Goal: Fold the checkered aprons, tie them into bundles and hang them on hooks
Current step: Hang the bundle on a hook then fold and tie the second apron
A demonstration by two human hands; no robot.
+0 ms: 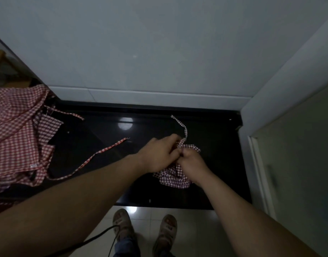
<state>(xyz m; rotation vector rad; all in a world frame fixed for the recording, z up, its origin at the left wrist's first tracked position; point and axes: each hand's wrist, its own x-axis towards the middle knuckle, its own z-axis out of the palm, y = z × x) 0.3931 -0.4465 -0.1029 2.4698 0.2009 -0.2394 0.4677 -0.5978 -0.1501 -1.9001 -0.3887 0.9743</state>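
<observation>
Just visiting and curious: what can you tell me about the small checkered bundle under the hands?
The bundle is red-and-white checkered cloth, folded small and crumpled, lying on the glossy black counter near its right end. The left hand and right hand pinch its strap at the top; the loose end curls away behind them.

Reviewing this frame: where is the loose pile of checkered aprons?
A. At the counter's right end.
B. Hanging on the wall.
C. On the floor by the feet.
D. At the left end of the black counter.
D: the apron pile lies at the left end of the black counter, while the left hand and right hand hold the bundle further right.
</observation>
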